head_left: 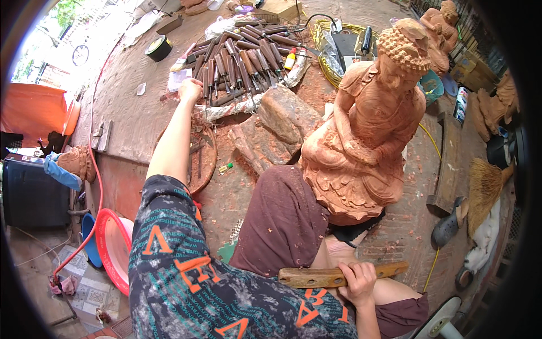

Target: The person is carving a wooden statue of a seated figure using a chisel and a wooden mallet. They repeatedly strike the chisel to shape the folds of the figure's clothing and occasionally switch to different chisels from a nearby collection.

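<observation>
My left hand [191,91] is stretched out to the left edge of a heaped pile of wood-handled carving chisels [240,59]. Its fingers are curled closed beside a small pale slip [179,78]; whatever they hold is too small to make out. Across my lap lies a flat wooden bar with a row of holes [316,277], gripped by my right hand [358,282] near its middle. In front of me, to the right, a reddish carved wooden seated figure [367,130] stands upright by my knee, its head bent and hands in its lap.
Rough wood blocks [282,116] lie between the pile and the figure. A round shallow basket [210,164] is under my left arm. Beyond are a black tape roll [158,48] and yellow cable [324,56]. At right are a long wooden piece [446,164] and a straw broom [484,189].
</observation>
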The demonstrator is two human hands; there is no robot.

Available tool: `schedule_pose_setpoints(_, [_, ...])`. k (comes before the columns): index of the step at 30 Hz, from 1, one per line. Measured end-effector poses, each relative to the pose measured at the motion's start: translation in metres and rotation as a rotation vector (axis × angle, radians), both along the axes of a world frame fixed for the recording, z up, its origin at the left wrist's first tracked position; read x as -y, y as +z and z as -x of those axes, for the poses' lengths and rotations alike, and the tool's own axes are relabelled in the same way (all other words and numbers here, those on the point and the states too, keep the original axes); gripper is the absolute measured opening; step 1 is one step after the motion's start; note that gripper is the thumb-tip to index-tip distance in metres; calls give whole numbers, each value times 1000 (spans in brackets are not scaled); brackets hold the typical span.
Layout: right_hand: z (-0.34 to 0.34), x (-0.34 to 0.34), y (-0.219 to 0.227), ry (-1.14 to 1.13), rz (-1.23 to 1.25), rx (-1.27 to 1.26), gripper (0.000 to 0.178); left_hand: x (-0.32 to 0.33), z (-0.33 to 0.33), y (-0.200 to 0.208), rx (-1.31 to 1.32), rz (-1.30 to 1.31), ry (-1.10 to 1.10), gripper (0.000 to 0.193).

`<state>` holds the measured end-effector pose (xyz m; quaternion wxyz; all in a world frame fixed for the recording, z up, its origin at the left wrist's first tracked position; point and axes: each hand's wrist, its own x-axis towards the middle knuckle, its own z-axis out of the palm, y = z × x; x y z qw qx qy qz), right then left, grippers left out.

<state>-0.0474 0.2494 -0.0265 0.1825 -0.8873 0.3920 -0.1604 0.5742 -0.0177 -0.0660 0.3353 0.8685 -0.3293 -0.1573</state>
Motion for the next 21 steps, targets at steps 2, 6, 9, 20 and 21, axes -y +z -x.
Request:
schedule_pose_setpoints(2, [1, 0, 1, -3, -8, -5, 45, -4, -6, -9, -73, 16, 46, 16])
schedule_pose_setpoints(6, [-1, 1, -1, 7, -12, 8, 44, -19, -53, -36, 74, 15, 105, 20])
schedule_pose_setpoints(9, [-1, 2, -2, 8, -10, 14, 44, -25, -72, -44, 176, 49, 132, 23])
schedule_pose_setpoints(20, [2, 2, -7, 21, -6, 3, 45, -34, 17, -28, 440, -115, -26, 27])
schedule_pose_setpoints(21, [2, 3, -7, 24, -11, 4, 45, -33, 18, -28, 536, -108, 24, 26])
